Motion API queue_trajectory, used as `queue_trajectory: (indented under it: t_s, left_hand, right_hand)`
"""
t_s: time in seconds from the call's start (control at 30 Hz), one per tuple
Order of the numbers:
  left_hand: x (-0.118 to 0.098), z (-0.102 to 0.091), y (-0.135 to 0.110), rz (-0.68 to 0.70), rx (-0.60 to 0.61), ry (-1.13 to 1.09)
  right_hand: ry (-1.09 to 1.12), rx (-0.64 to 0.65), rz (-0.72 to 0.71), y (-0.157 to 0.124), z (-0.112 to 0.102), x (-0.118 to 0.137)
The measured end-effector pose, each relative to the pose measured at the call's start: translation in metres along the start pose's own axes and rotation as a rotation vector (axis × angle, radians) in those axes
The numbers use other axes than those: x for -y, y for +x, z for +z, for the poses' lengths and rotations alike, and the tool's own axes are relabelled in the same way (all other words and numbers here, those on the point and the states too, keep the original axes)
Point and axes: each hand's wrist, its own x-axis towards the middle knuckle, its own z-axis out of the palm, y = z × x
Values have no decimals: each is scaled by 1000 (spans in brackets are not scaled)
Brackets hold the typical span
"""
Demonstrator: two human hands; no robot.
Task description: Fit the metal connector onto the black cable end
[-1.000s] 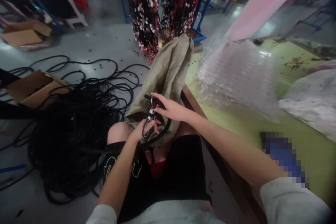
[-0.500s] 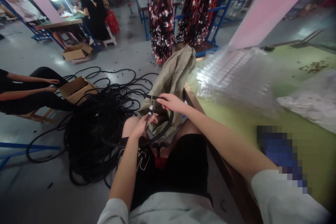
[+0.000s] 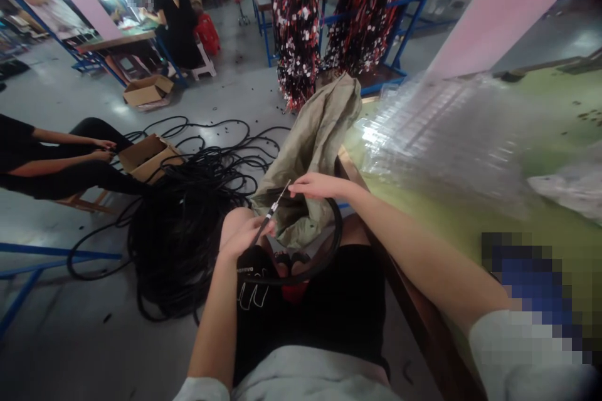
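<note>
My left hand [image 3: 244,237] grips a pair of scissors [image 3: 274,207] whose blades point up and right. My right hand [image 3: 316,186] pinches the end of a thick black cable [image 3: 329,244] just beside the blade tips. The cable loops down over my lap and runs left to a big tangled heap of black cable [image 3: 181,225] on the floor. Behind both hands an open olive woven sack [image 3: 315,144] leans against the table edge.
A green-topped table [image 3: 470,219] with a wooden rim lies at my right, carrying stacked clear plastic trays [image 3: 446,131]. A seated person's arms [image 3: 66,163] and a cardboard box [image 3: 148,156] are at the left. Racks of red and black wire harnesses [image 3: 301,19] hang ahead.
The view lifted, showing more of the room and the seated person at left. My right hand drew the cable end up and right, widening the loop; the scissors tilted toward it.
</note>
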Motion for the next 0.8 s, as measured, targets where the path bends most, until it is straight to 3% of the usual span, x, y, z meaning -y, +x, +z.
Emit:
queue_trajectory:
  t_s: [0.13, 0.3, 0.37, 0.53, 0.6, 0.7, 0.73, 0.8]
  left_hand:
    - [16, 12, 16, 16, -107, -78]
    - [18, 21, 28, 103, -82, -205]
    - [18, 21, 29, 128, -54, -234]
    - [29, 19, 34, 203, 31, -305]
    - [34, 19, 37, 236, 7, -315]
    - [38, 18, 39, 282, 6, -360]
    - [38, 17, 40, 291, 21, -371]
    - [38, 17, 40, 299, 52, -372]
  right_hand:
    - [-3, -25, 19, 8, 6, -7]
    - [-56, -434, -150, 20, 7, -17]
    - [-113, -410, -173, 21, 5, -19]
    - [-138, -205, -220, 16, 6, -11]
    - [-101, -226, -244, 14, 8, -7]
    - [-26, -406, -303, 11, 7, -1]
    - [24, -414, -324, 10, 5, 1]
    - [132, -304, -367, 7, 3, 4]
